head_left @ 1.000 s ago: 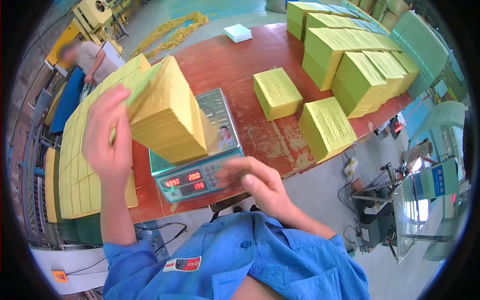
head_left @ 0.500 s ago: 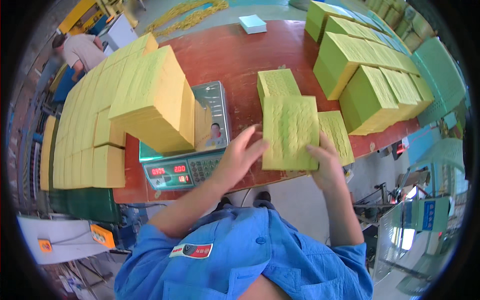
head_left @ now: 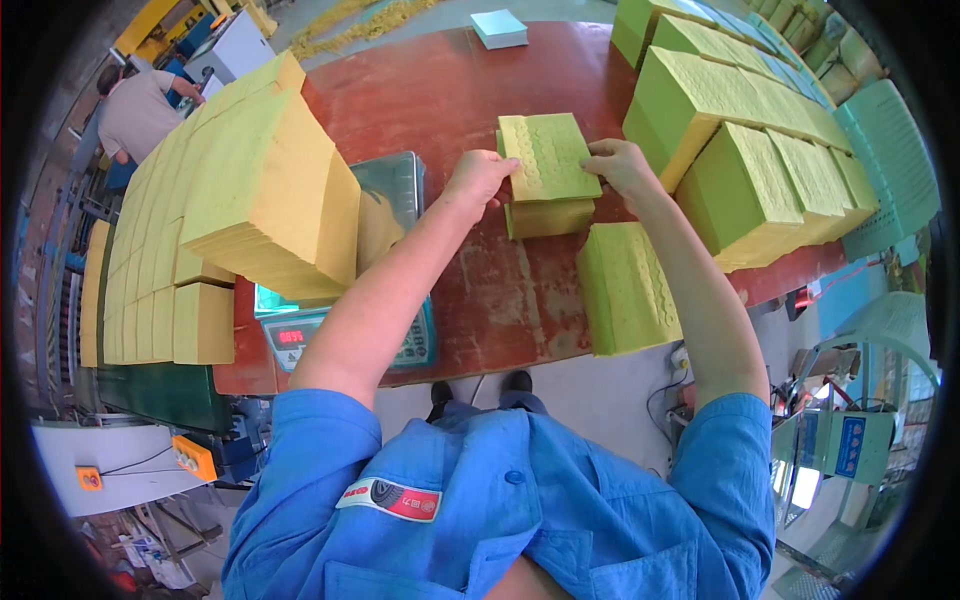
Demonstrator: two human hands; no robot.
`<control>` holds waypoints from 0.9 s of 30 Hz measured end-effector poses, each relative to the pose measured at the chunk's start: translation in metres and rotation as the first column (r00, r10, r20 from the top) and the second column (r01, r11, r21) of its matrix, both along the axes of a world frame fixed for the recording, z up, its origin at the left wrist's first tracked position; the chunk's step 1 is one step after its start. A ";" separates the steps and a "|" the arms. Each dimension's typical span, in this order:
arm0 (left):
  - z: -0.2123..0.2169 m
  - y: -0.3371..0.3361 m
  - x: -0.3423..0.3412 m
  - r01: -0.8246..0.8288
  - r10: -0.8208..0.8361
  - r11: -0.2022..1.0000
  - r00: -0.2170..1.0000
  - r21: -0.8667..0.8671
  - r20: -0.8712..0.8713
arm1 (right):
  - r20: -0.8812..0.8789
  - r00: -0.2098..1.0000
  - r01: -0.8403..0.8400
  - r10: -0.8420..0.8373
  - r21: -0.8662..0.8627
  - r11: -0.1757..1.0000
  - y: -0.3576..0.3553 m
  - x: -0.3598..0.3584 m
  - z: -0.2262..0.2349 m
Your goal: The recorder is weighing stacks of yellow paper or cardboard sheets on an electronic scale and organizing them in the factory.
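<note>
A stack of yellow-green paper sheets (head_left: 548,160) lies on the red-brown table (head_left: 430,90), slightly tilted on top of a lower stack (head_left: 550,218). My left hand (head_left: 480,178) grips its left edge and my right hand (head_left: 618,162) grips its right edge. Left of my left arm a digital scale (head_left: 390,200) carries a tall yellow stack (head_left: 275,200). Another yellow-green stack (head_left: 625,290) lies at the table's near edge under my right forearm.
Large yellow-green stacks (head_left: 760,140) fill the table's right side, and rows of yellow stacks (head_left: 150,290) the left. A small pale blue pad (head_left: 498,28) lies at the far edge. Another person (head_left: 135,110) works at the far left. Green crates (head_left: 890,160) stand at right.
My left hand has let go of the yellow stack, which now rests on the scale. Both hands have moved to the yellow-green stack and carried it farther onto the table.
</note>
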State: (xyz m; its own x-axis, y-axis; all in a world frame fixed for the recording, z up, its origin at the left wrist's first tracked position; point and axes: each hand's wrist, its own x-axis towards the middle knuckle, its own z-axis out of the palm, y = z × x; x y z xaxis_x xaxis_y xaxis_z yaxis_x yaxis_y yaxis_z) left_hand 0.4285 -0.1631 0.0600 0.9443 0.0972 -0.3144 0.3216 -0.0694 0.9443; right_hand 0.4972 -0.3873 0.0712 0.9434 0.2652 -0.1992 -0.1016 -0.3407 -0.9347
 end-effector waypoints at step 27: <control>-0.026 -0.001 -0.011 0.018 -0.028 0.946 0.999 0.325 0.026 | 0.082 0.996 -0.007 0.021 -0.166 0.986 -0.005 -0.001 -0.022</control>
State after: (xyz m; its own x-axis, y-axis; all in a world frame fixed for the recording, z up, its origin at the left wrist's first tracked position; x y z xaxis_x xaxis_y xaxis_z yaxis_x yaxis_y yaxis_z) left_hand 0.4174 -0.1644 0.0345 0.9559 0.1676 -0.2411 0.2883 -0.3804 0.8787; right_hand 0.4961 -0.3921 0.0492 0.9550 0.2483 -0.1622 -0.0199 -0.4922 -0.8703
